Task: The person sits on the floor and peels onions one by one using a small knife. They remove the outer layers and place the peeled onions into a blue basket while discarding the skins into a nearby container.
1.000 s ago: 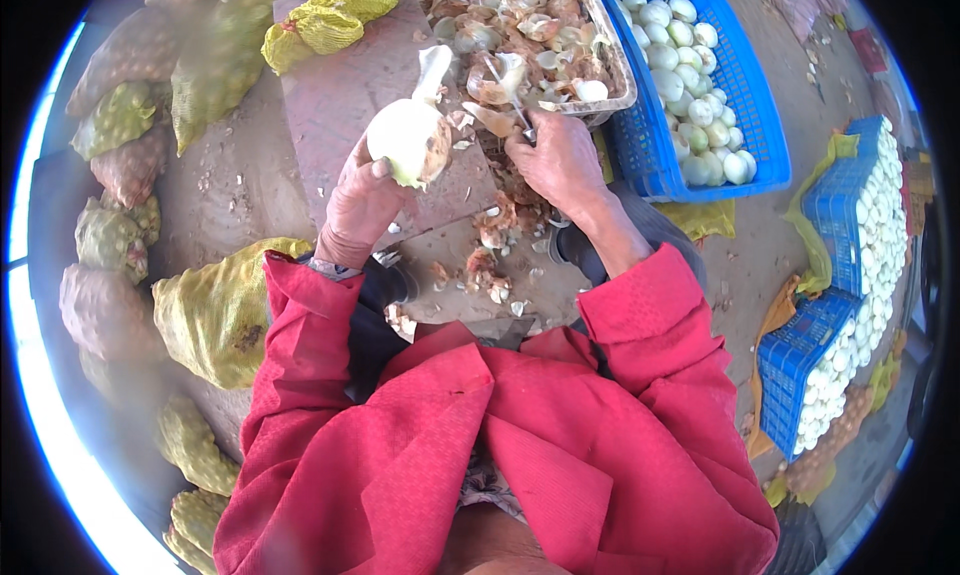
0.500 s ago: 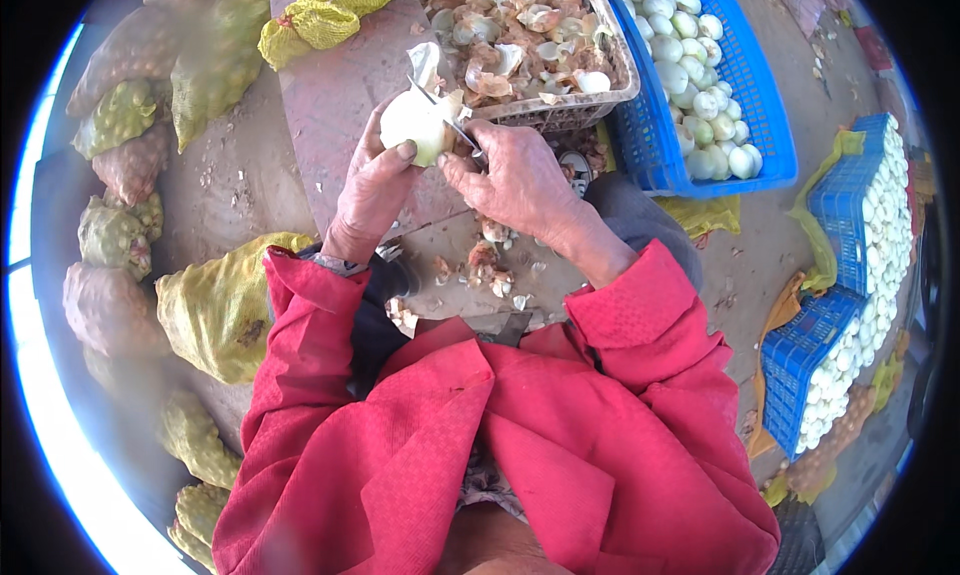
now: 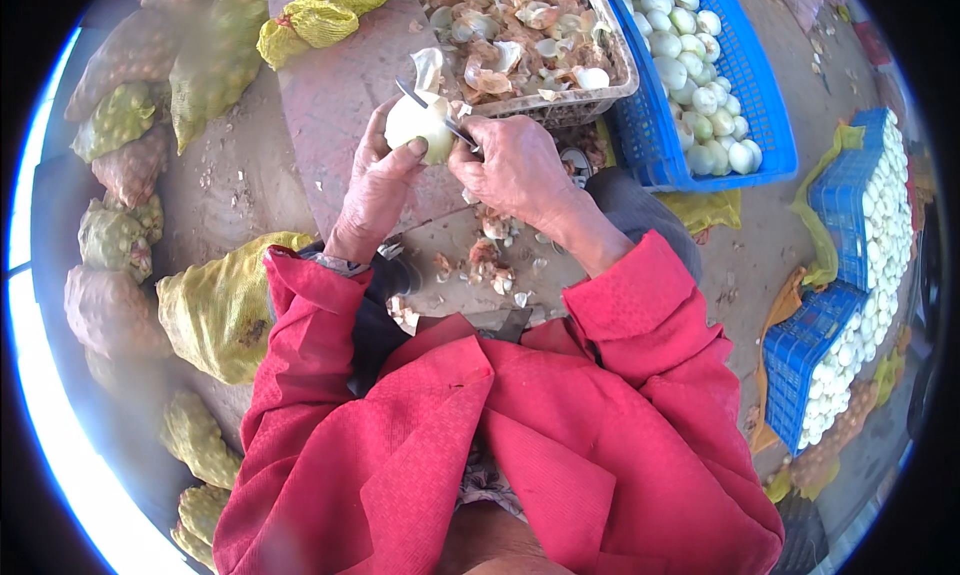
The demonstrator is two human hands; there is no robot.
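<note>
A pale peeled onion (image 3: 415, 125) rests in my left hand (image 3: 375, 180), whose fingers wrap its left side with the thumb on its lower front. My right hand (image 3: 520, 170) grips a small knife (image 3: 462, 133); its handle is hidden in the fist. The blade lies slantwise across the onion's upper right, its dark tip showing at the top. A loose flap of white skin (image 3: 428, 67) stands up from the onion's top. Just beyond my hands is a crate (image 3: 575, 105) heaped with brown and white onion skins (image 3: 500, 50).
A blue crate (image 3: 770, 135) of peeled onions stands at the far right. More full blue crates (image 3: 810, 355) line the right side. Filled mesh sacks (image 3: 110, 305) run along the left, with a yellow sack (image 3: 215, 310) near my left arm. Skin scraps (image 3: 485, 255) litter the floor.
The knife's tip now shows farther to the upper left over the onion. My right hand has turned slightly, its fingers curled tighter, and the onion has shifted a little.
</note>
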